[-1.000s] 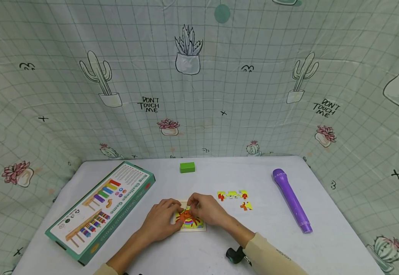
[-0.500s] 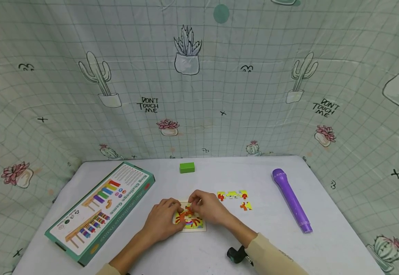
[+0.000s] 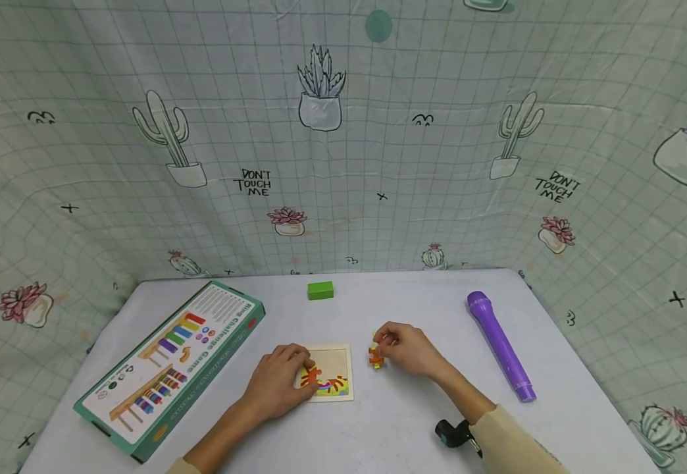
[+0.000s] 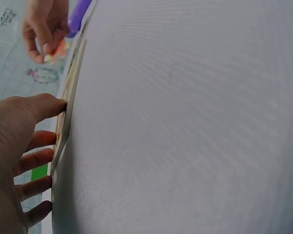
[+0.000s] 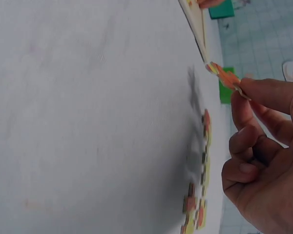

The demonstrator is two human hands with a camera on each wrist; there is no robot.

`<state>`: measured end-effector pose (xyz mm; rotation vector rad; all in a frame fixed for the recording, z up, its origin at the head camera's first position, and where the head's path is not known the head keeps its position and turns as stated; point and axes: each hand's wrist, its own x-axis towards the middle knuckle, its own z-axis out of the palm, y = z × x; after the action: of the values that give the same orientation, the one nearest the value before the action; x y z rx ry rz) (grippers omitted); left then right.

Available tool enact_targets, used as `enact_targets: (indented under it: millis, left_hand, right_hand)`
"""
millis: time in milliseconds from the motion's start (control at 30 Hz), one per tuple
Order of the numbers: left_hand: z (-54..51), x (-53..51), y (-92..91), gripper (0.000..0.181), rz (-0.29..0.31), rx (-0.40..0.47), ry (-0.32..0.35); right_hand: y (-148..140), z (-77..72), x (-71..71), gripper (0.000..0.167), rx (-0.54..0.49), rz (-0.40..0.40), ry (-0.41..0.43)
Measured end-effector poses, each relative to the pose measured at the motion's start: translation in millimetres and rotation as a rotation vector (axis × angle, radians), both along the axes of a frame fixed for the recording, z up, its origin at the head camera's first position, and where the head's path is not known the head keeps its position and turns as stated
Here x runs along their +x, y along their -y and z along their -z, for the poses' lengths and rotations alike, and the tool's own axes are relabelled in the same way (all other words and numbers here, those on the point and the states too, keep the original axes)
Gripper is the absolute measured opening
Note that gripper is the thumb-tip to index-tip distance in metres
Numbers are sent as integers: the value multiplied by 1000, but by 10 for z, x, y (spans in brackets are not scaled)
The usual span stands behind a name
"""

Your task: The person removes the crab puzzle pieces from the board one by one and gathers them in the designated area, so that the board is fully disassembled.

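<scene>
- We see the wooden puzzle tray (image 3: 334,359) lying flat near the middle of the surface (image 3: 391,428), its picture side up; colourful pieces (image 3: 333,387) fill the near edge and left part, while the far part shows bare wood.
- The left hand (image 3: 278,382) rests spread over the tray's left side, thumb and fingers touching it without clenching; we judge this steadies the light tray and the pieces in it.
- The right hand (image 3: 408,347), just right of the tray, pinches an orange-and-yellow piece (image 5: 227,77) between thumb and forefinger, the other fingers folded inward. We take the edge grip to suit so thin a thing, leaving most of its face uncovered.
- Below that hand, we find loose pieces (image 5: 207,124) laid flat on the surface, probably set there to be within easy reach; from the head they are mostly hidden.
- Farther out, a green block (image 3: 320,291) sits beyond the tray, a large game box (image 3: 168,372) lies slanted at the left, and a purple microphone-shaped toy (image 3: 500,347) lies at the right. All three seem to us placed well apart from the handwork.
</scene>
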<state>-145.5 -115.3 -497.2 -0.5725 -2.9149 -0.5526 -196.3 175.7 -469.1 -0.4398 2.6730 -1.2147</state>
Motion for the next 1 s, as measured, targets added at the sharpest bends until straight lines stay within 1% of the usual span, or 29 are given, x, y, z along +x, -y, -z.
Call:
enact_targets:
  millis: [167, 333, 533, 600, 1000]
  left_hand:
    - [-10, 8, 28, 33, 20, 18, 12]
    - [-1, 2, 77, 32, 55, 45, 32]
    - [-4, 7, 133, 32, 116, 79, 55]
    - [-10, 7, 141, 33, 127, 79, 61]
    - [-44, 6, 171, 37, 142, 87, 113]
  right_hand:
    - [-260, 25, -19, 9, 58, 55, 9]
    - [-383, 65, -29, 9, 112, 68, -7]
    - [-413, 90, -36, 9, 132, 72, -31]
    - [-416, 100, -40, 9, 140, 78, -36]
    - [-379, 120, -34, 6, 206, 94, -65]
